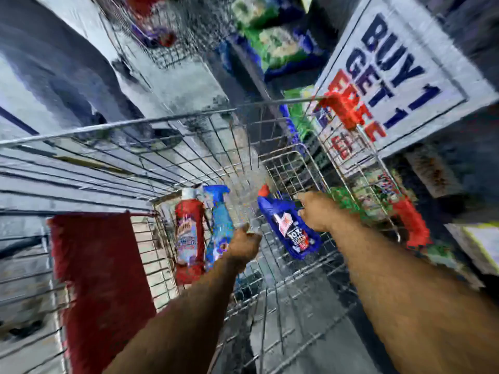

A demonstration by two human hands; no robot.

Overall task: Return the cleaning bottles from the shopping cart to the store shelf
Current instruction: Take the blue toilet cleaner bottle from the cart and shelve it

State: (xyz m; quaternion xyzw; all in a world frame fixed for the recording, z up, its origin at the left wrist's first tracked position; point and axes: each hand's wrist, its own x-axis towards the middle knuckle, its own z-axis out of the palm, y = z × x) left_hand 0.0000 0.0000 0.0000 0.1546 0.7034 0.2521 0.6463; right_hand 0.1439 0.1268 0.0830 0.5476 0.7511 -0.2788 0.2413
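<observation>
I look down into a wire shopping cart [205, 147]. Three cleaning bottles lie in its basket: a red bottle [189, 233] at the left, a light blue spray bottle [220, 228] beside it, and a dark blue bottle [293, 230] with a red cap further right. My left hand [244, 247] is curled around the lower part of the light blue spray bottle. My right hand [320, 211] grips the dark blue bottle at its right side. The picture is blurred, so finger contact is hard to judge exactly.
A red seat flap [100, 268] hangs at the cart's left. A white "BUY 1 GET 1 FREE" sign [399, 71] and store shelves with green and blue packs [272, 41] stand to the right and ahead. A second wire basket [172, 28] sits at the top.
</observation>
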